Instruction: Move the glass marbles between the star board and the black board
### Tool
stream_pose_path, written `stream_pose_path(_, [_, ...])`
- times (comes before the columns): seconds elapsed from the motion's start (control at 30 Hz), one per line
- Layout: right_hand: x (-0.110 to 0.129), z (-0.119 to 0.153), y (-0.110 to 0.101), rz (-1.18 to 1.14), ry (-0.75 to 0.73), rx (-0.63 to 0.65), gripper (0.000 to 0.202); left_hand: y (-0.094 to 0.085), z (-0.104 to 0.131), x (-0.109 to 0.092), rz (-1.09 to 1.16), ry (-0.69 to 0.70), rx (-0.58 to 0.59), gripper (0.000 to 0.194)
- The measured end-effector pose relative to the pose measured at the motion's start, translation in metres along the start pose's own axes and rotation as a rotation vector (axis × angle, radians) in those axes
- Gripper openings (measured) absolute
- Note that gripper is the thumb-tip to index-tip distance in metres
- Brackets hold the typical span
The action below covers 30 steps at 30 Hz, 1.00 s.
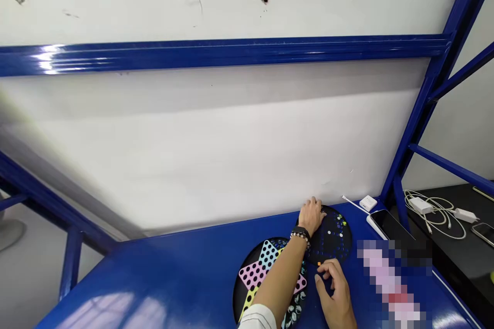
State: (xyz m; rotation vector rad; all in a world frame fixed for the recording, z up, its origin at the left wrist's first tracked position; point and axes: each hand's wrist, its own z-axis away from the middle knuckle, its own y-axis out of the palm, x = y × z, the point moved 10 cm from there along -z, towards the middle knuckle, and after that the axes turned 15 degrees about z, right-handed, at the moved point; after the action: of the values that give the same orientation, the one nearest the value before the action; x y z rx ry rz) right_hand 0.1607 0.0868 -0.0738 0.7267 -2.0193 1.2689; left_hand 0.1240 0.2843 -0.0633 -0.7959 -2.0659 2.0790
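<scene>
My left hand (311, 216), with a dark band and a beaded bracelet at the wrist, reaches to the far left edge of a round black board (328, 247). Its fingers bend over the rim; their tips are partly hidden. Several small yellow and white pieces show on this board. My right hand (335, 293) is near the board's front edge, fingers curled, a gap between thumb and index finger. A small orange piece (319, 263) lies just beyond its fingertips. Under my left forearm is a Chinese checkers board (252, 273) with a pink, blue and yellow star, partly covered.
Clear glassy pieces (295, 311) lie along the checkers board's right side. Right of the boards are a white charger (368, 202), a phone (389, 226) and a blurred patch. A blue metal frame (420, 97) and white wall (231, 154) bound the blue table (173, 267). Cables (443, 211) lie beyond.
</scene>
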Motion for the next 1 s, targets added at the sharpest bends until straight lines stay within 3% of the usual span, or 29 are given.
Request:
stream_pose_path(0.17, [0.0,0.0,0.002,-0.003,0.001,0.008,0.025,0.008,0.0,0.0,0.011,-0.001,0.049,0.026])
stream_pose_path(0.37, [-0.001,0.001,0.003,0.005,0.004,0.008,0.024,0.011,-0.005,-0.008,0.043,-0.015,0.061,0.039])
stream_pose_path(0.57, [-0.011,-0.001,0.01,-0.024,-0.046,0.032,0.025,0.018,-0.011,-0.041,0.106,0.061,0.099,0.034])
stream_pose_path(0.73, [-0.015,0.002,0.011,-0.074,0.022,-0.032,0.031,0.023,-0.012,-0.062,0.188,0.111,0.126,0.023])
stream_pose_path(0.9, [-0.02,0.002,0.012,-0.189,0.1,-0.057,0.035,0.008,-0.003,-0.05,0.329,0.094,0.069,0.017])
stream_pose_path(1.0, [-0.045,-0.003,0.015,-0.393,0.295,-0.005,0.042,-0.014,0.013,-0.036,0.436,0.055,-0.016,0.02])
